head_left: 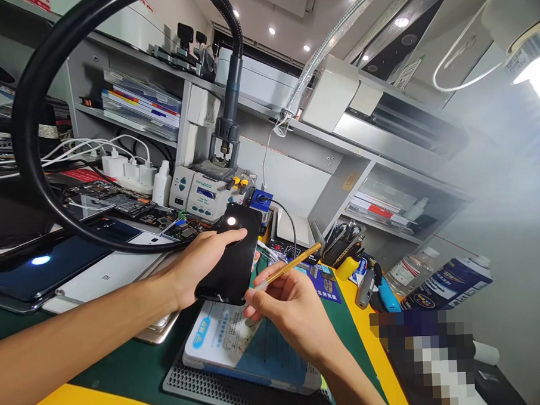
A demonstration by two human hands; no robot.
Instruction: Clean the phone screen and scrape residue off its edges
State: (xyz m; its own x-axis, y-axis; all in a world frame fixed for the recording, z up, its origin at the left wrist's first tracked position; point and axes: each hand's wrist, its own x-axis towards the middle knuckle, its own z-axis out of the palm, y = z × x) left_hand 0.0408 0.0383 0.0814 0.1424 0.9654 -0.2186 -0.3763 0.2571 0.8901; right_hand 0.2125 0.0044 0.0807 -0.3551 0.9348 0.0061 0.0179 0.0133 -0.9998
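A black smartphone is held tilted up by my left hand, its thumb lying across the glossy face. My right hand pinches a slim gold pen-shaped tool between thumb and fingers. The tool's pale lower end is close to the phone's bottom right corner; whether they touch, I cannot tell. Below both hands is a blue-and-white box, resting on a grey perforated plate on the green mat.
At left lie a white phone, a dark tablet-like device and loose circuit boards. A soldering station stands behind, under a looping black hose. Tools, a clear bottle and a blue can are at right.
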